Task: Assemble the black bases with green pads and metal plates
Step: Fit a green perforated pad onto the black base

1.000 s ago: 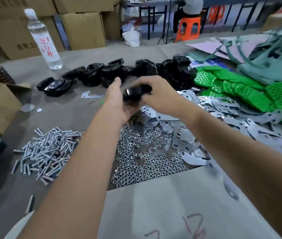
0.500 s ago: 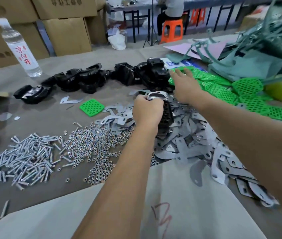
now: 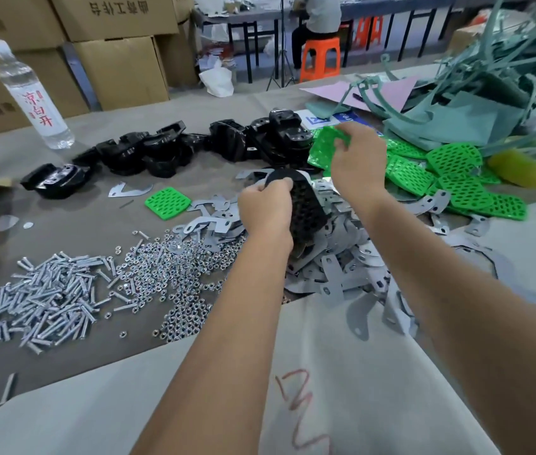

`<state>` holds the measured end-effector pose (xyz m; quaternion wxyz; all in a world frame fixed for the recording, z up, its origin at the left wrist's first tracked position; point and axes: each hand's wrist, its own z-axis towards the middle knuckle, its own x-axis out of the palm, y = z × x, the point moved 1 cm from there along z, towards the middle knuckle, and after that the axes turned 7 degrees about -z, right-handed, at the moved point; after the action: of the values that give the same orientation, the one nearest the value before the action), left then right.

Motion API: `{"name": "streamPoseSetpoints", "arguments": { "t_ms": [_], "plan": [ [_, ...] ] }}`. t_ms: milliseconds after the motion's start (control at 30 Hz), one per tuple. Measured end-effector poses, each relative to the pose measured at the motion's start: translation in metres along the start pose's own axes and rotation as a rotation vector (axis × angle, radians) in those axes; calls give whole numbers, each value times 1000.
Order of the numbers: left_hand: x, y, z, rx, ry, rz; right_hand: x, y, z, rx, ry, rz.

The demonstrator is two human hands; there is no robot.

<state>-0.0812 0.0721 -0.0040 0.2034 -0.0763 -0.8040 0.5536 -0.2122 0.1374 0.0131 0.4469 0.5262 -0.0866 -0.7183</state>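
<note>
Left hand (image 3: 268, 210) clamped on black base (image 3: 306, 208), right hand (image 3: 356, 162) pinching green pad (image 3: 327, 146) (lifted clear of pile).

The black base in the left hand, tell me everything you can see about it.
The black base looks like glossy moulded plastic, with a rounded top edge and a face covered in a grid of small holes. It is lifted above the pile of metal plates, standing roughly upright with the holed face towards the right. The left hand grips its left side, fingers curled over the top edge. Its lower part is hidden behind the hand. The right hand holds a green pad just above it, not touching.
</note>
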Motion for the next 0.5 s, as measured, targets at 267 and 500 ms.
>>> {"name": "streamPoseSetpoints", "arguments": {
  "t_ms": [267, 500],
  "plan": [
    [-114, -15, -20, 73, -123, -17, 3, 71, -122, 311, 258, 978],
    [-191, -15, -38, 103, -73, -65, 26, 94, -179, 130, 494, 974]
  ]
}}
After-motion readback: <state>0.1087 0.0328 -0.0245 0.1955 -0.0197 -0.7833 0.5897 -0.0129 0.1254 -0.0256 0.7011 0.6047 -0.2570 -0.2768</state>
